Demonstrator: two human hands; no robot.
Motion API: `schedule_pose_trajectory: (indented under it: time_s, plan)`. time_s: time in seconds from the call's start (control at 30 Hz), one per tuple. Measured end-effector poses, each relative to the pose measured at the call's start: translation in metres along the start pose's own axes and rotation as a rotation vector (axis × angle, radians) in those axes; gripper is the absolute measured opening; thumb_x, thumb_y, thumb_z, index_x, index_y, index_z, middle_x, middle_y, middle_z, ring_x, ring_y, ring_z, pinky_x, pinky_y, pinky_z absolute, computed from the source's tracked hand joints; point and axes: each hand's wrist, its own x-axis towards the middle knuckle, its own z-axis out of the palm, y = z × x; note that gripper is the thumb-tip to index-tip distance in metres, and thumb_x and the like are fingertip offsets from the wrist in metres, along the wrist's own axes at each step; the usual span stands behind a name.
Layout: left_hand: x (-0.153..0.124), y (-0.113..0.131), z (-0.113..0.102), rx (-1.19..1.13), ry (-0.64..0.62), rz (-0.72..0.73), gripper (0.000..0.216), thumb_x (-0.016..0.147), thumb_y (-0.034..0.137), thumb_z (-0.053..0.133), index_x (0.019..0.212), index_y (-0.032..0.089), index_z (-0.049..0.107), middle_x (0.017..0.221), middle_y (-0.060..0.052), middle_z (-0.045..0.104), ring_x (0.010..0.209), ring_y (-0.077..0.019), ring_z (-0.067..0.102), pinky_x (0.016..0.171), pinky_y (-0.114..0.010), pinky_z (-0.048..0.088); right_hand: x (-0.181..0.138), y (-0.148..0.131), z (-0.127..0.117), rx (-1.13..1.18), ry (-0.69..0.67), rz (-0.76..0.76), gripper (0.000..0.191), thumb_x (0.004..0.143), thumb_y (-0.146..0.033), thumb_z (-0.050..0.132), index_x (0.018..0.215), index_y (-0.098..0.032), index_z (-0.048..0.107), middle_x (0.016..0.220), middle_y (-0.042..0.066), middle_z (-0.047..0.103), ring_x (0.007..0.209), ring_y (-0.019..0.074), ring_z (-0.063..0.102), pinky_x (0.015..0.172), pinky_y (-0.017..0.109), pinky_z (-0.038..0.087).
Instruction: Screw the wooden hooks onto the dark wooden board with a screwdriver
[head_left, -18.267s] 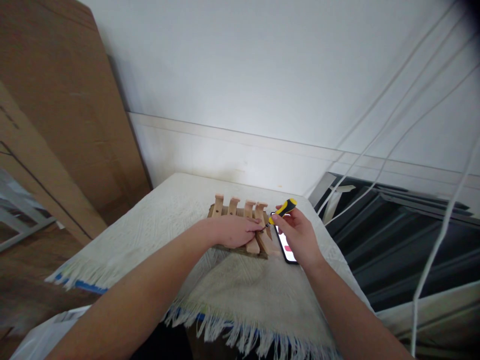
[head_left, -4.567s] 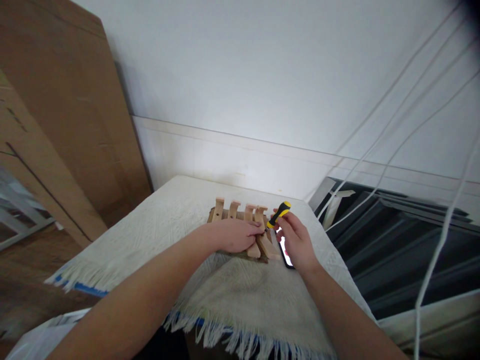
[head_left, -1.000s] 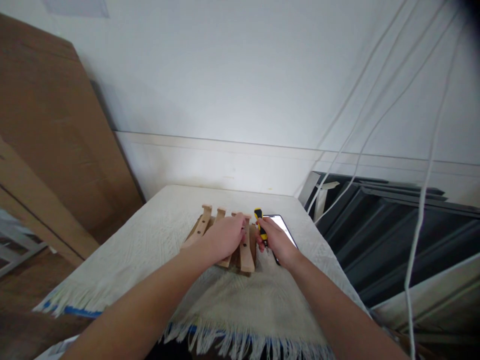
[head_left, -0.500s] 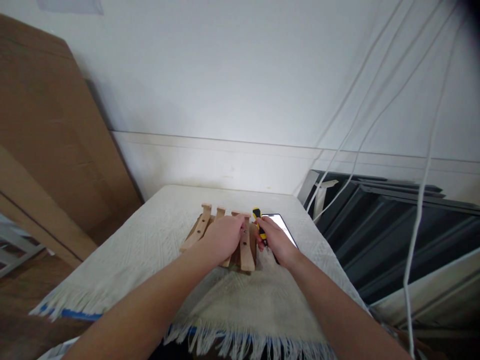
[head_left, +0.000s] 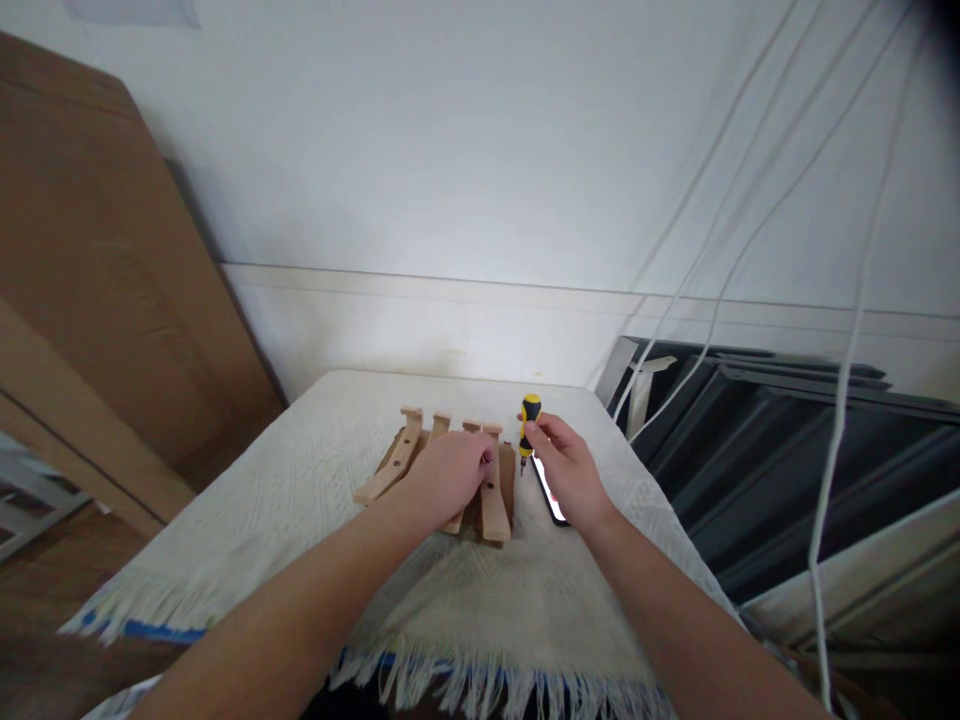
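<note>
My right hand (head_left: 571, 470) grips a yellow and black screwdriver (head_left: 529, 418), held nearly upright with its metal tip pointing down, just right of the wooden pieces. My left hand (head_left: 450, 468) rests over several pale wooden hook-shaped pieces, its fingers pinched together at the rightmost wooden piece (head_left: 495, 512), near a dark hole. Whatever sits in that pinch is too small to make out. Another wooden piece (head_left: 397, 462) with two dark holes lies at the left. Brown cardboard (head_left: 508, 482) shows beneath them. My left hand and forearm hide the middle pieces in part.
Partly under my right hand lies a phone (head_left: 551, 497) with a lit screen. A fringed white cloth (head_left: 300, 480) covers the table. Cardboard (head_left: 97, 230) leans at the left; dark panels (head_left: 787, 440) stand at the right, with a white cable (head_left: 840, 400) hanging in front.
My right hand has lifted the screwdriver up and turned it more upright, its tip now higher above the cloth. My left hand stays almost in place at the wooden piece.
</note>
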Motion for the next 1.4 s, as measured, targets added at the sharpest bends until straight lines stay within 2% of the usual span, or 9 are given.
schedule_pose_trajectory:
  time_s: [0.2,0.47,0.63,1.0,1.4]
  plan:
    - [0.0,0.002,-0.003,-0.027,0.013,-0.002,0.02,0.085,0.021,0.041,0.078,0.017,0.059,0.082,-0.004,0.064,0.079,-0.0178,0.058,0.071,-0.03,0.042,-0.001,-0.004,-0.003,0.021,-0.033,0.01,0.029,0.077,-0.046,0.056,0.091,-0.022,0.062,0.072,0.0,0.054,0.065,0.014,0.045,0.056,0.025,0.036]
    - [-0.002,0.006,-0.002,0.026,0.016,-0.041,0.026,0.087,0.017,0.034,0.08,0.014,0.059,0.085,-0.008,0.063,0.081,-0.0189,0.059,0.073,-0.031,0.043,-0.003,-0.003,0.001,0.07,-0.046,0.061,0.032,0.073,-0.048,0.059,0.09,-0.021,0.063,0.07,-0.001,0.052,0.059,0.0125,0.042,0.051,0.025,0.033]
    - [0.0,0.003,0.001,0.028,0.036,-0.032,0.023,0.086,0.02,0.038,0.081,0.015,0.06,0.086,-0.008,0.063,0.082,-0.02,0.059,0.074,-0.033,0.043,-0.004,-0.009,0.001,0.144,-0.087,0.06,0.029,0.074,-0.046,0.059,0.089,-0.021,0.062,0.061,-0.004,0.047,0.051,0.0103,0.038,0.047,0.025,0.03]
    - [0.0,0.003,-0.002,0.015,0.023,0.011,0.02,0.084,0.019,0.044,0.08,0.017,0.064,0.083,-0.007,0.065,0.08,-0.0199,0.059,0.074,-0.033,0.044,-0.005,-0.01,0.002,0.12,-0.082,0.069,0.031,0.075,-0.048,0.057,0.091,-0.021,0.062,0.057,-0.003,0.046,0.051,0.0117,0.04,0.046,0.025,0.031]
    - [0.001,0.006,-0.008,0.015,-0.025,0.024,0.029,0.085,0.018,0.039,0.082,0.017,0.068,0.083,-0.008,0.068,0.082,-0.0208,0.061,0.074,-0.032,0.044,-0.006,-0.008,0.003,0.103,-0.113,0.054,0.028,0.076,-0.046,0.057,0.089,-0.021,0.062,0.056,-0.004,0.047,0.05,0.0113,0.04,0.046,0.025,0.032]
